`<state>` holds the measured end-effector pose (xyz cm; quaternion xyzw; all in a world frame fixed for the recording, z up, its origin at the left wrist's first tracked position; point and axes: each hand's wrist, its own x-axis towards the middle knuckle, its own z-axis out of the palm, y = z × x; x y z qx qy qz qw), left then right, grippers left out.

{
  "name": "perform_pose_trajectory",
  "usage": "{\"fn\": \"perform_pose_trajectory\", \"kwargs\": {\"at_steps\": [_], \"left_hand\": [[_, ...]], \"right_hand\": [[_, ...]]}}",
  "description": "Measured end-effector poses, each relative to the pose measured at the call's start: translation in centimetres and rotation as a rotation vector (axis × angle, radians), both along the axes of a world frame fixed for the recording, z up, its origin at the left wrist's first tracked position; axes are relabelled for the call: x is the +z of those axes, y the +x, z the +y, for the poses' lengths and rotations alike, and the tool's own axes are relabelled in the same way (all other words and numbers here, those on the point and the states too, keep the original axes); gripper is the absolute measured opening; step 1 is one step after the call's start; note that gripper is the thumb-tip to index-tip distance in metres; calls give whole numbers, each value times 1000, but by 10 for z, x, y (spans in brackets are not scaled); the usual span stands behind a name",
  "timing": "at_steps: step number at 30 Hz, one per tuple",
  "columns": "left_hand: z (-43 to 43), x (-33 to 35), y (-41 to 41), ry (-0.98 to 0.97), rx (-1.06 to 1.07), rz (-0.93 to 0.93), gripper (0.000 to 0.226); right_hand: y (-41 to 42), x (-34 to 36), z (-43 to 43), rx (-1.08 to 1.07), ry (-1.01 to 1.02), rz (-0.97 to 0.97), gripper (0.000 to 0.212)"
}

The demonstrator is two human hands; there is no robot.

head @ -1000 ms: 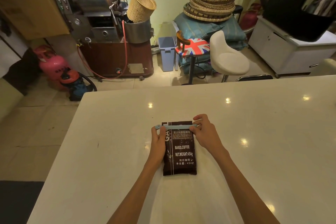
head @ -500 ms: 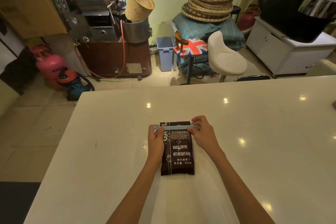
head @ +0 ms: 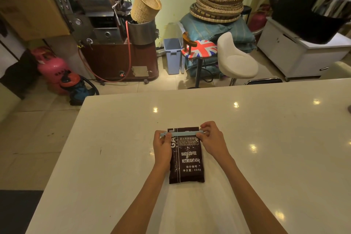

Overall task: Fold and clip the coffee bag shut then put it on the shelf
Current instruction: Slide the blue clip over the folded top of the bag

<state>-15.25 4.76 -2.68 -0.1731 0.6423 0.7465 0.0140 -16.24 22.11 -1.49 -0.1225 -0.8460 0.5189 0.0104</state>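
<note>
A dark brown coffee bag point(head: 187, 159) with white print lies flat on the white table point(head: 266, 148), its top end pointing away from me. A long light-blue clip point(head: 183, 134) runs across the bag near its top. My left hand point(head: 162, 148) pinches the clip's left end and rests along the bag's left side. My right hand point(head: 212, 139) pinches the clip's right end at the bag's upper right corner. No shelf is in view.
Beyond the table's far edge stand a white stool point(head: 235, 61), a flag-patterned stool point(head: 199, 49), a blue bin point(head: 172, 55) and a coffee roaster point(head: 106, 24). A pink gas cylinder point(head: 53, 70) sits on the floor at left. A white cabinet point(head: 296, 51) is at right.
Both hands and the bag stay in place; the fingers shift slightly along the clip's ends. The camera view drifts a little.
</note>
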Motion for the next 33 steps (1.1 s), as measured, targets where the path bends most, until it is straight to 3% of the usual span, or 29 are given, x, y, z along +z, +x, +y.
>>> {"fn": "perform_pose_trajectory", "kwargs": {"at_steps": [7,11,12,15,19,23,26,29,33], "left_hand": [[-1,-1,-1,19,15,-8,19],[-7,11,-8,243,96,-96,24],[-7,15,-10,291,68,-100,26],[-4,28,-10,219,-124,-19,32],[7,29,10,39,-320,-5,40],[8,20,21,-117,-195,-19,42],[1,20,20,-267,-120,-3,46],[-5,17,24,-302,-70,-16,46],[-9,17,31,-227,-147,11,45]], "right_hand": [[3,5,-1,-20,-42,9,31],[14,4,-7,129,-405,-107,59],[18,3,-10,183,-425,-157,57],[22,-9,-17,152,-384,-85,30],[13,-7,-28,-133,-392,94,28],[14,5,-48,-240,-281,205,30],[20,8,-49,-123,-300,97,39],[30,8,-50,31,-201,14,41],[40,16,-51,-46,-225,84,38]]}}
